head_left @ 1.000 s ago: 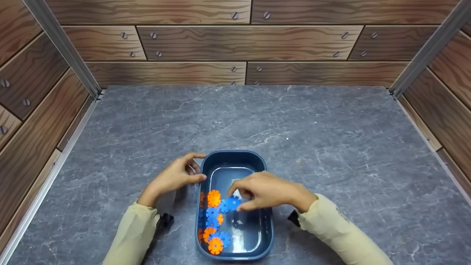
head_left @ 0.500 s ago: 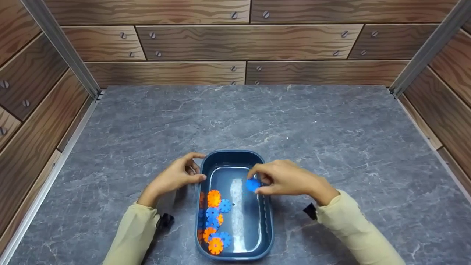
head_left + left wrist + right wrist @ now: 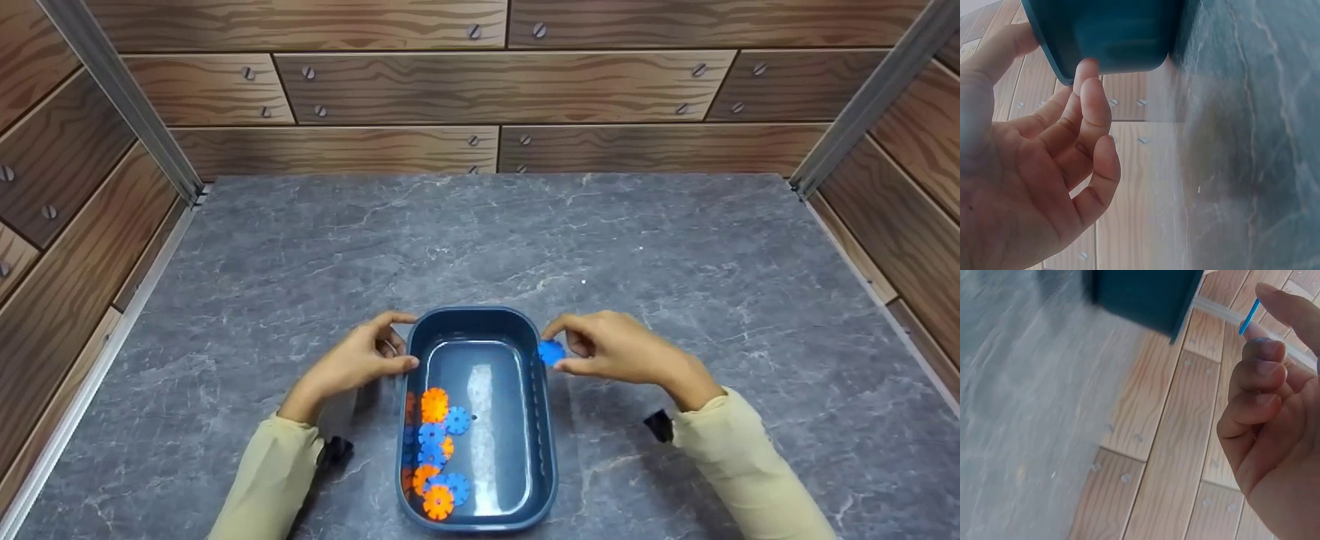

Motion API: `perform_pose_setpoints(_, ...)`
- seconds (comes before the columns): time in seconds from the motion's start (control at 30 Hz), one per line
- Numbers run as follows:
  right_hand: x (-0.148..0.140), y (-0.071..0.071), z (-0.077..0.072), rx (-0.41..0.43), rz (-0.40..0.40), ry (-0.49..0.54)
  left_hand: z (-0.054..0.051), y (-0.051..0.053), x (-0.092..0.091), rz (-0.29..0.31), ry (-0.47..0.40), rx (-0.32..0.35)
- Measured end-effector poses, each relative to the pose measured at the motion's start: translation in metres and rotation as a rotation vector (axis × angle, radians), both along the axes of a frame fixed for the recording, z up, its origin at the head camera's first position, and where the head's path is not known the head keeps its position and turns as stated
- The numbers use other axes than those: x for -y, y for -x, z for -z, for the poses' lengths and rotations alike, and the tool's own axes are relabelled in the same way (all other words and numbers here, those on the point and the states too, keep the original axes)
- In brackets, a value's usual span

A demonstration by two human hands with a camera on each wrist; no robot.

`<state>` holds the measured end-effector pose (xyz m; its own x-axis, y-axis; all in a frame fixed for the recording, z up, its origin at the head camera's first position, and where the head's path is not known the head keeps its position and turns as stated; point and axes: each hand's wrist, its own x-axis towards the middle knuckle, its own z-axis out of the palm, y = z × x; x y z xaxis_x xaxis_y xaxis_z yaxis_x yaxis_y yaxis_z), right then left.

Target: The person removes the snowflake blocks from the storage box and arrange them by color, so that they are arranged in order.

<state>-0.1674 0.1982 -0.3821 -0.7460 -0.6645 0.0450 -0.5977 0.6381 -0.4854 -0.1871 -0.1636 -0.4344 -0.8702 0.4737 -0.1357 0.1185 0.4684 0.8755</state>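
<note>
Between thumb and index finger, my right hand (image 3: 619, 346) pinches a blue notched plastic disc (image 3: 553, 352) just outside the right rim of a dark blue tray (image 3: 551, 450). The right wrist view shows that disc edge-on as a thin blue line (image 3: 1249, 316). My left hand (image 3: 358, 352) rests its thumb and index fingertip on the tray's left rim, its other fingers loosely bent beside the wall. Inside the tray, along the left side, lie several orange discs (image 3: 434, 405) and blue discs (image 3: 457, 420), some overlapping.
The tray stands on a grey marbled tabletop (image 3: 300, 247) near its front. Wood-patterned panels (image 3: 510, 86) enclose the back and sides, with metal posts (image 3: 120, 97) at the corners. Tiny white specks dot the tabletop beyond the tray.
My right hand has lifted the blue disc from beside the other discs and carried it right and away from me, out past the tray's right rim. My left hand has stayed in place.
</note>
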Motion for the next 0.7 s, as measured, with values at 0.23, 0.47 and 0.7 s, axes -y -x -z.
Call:
perform_pose_setpoints(0.23, -0.013, 0.005, 0.012, 0.024, 0.042, 0.020, 0.001, 0.000, 0.001, 0.005, -0.004, -0.004)
perform_pose_setpoints(0.47, -0.021, 0.008, 0.022, 0.042, 0.074, 0.000, 0.000, -0.001, 0.000, -0.009, 0.002, 0.014)
perform_pose_setpoints(0.7, -0.025, 0.013, 0.033, 0.078, 0.111, -0.035, -0.001, -0.001, -0.001, -0.008, 0.001, 0.022)
